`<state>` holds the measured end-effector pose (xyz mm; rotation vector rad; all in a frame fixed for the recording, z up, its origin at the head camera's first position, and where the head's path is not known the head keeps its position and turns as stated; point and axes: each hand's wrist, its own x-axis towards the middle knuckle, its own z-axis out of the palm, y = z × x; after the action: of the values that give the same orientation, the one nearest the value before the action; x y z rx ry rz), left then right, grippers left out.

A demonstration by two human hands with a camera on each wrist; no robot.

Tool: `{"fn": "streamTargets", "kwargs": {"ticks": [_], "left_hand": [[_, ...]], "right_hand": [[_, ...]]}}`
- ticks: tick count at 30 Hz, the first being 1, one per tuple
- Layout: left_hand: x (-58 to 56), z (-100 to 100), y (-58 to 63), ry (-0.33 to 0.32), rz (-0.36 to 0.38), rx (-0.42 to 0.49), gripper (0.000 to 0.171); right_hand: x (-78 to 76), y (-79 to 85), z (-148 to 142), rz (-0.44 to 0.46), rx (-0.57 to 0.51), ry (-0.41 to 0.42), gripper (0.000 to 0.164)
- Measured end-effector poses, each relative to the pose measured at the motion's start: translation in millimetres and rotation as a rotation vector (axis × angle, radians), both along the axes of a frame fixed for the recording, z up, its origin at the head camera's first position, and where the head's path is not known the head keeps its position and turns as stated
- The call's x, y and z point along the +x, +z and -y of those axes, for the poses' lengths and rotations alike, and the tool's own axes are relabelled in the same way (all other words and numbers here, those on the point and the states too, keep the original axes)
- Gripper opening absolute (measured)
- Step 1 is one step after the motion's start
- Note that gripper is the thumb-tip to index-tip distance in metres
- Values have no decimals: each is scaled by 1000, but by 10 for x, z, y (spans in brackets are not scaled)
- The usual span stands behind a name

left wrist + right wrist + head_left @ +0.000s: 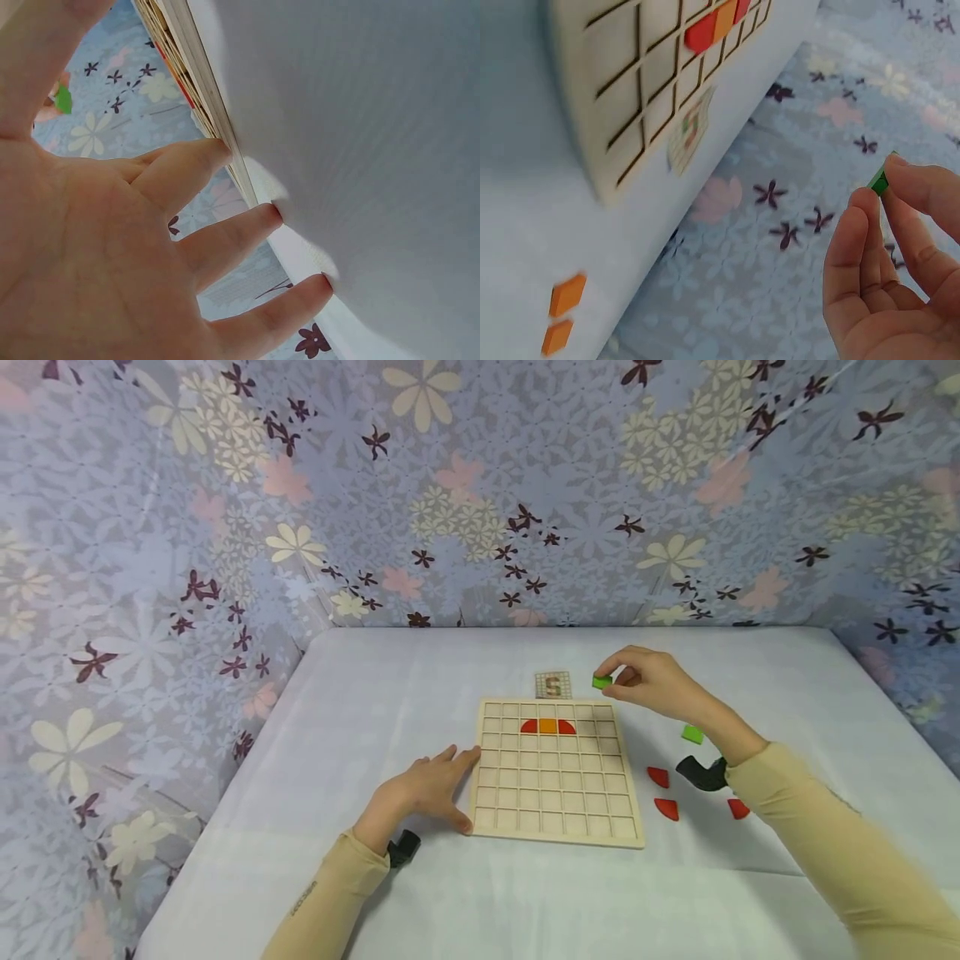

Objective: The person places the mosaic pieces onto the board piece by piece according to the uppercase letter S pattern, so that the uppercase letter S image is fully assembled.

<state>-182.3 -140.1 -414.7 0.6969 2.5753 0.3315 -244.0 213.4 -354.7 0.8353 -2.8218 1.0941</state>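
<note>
My right hand (651, 678) pinches a small green square tile (602, 682) between thumb and fingertips, above the table near the board's far right corner. The same green tile (880, 180) shows at the fingertips in the right wrist view. The wooden grid board (557, 787) lies flat, with an orange square (548, 727) set between two red quarter-round pieces (529, 727) in one of its upper rows. Fingers spread, my left hand (431, 787) rests at the board's left edge, its thumb at the near left corner. In the left wrist view, a fingertip (217, 152) touches the board's side.
A small pattern card (553, 685) lies just beyond the board. To the right of the board are another green tile (692, 734) and several red quarter-round pieces (666, 809). Two orange tiles (568, 295) show in the right wrist view. Floral cloth (480, 510) hangs behind the table.
</note>
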Motion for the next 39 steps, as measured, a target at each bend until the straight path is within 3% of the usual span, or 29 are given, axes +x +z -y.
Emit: {"fn": "streamTargets", "kwargs": {"ticks": [14, 27, 34, 39], "left_hand": [[-14, -24, 14, -11, 7, -6, 111], [-27, -6, 14, -14, 9, -13, 111], [-31, 11, 11, -9, 20, -6, 111], [-33, 12, 6, -15, 13, -6, 111]], "right_hand": [[-126, -213, 589, 58, -59, 154, 22], [-173, -506, 874, 88, 21, 296, 19], [-179, -577, 937, 174, 89, 278, 18], [-170, -627, 955, 155, 115, 292, 19]]}}
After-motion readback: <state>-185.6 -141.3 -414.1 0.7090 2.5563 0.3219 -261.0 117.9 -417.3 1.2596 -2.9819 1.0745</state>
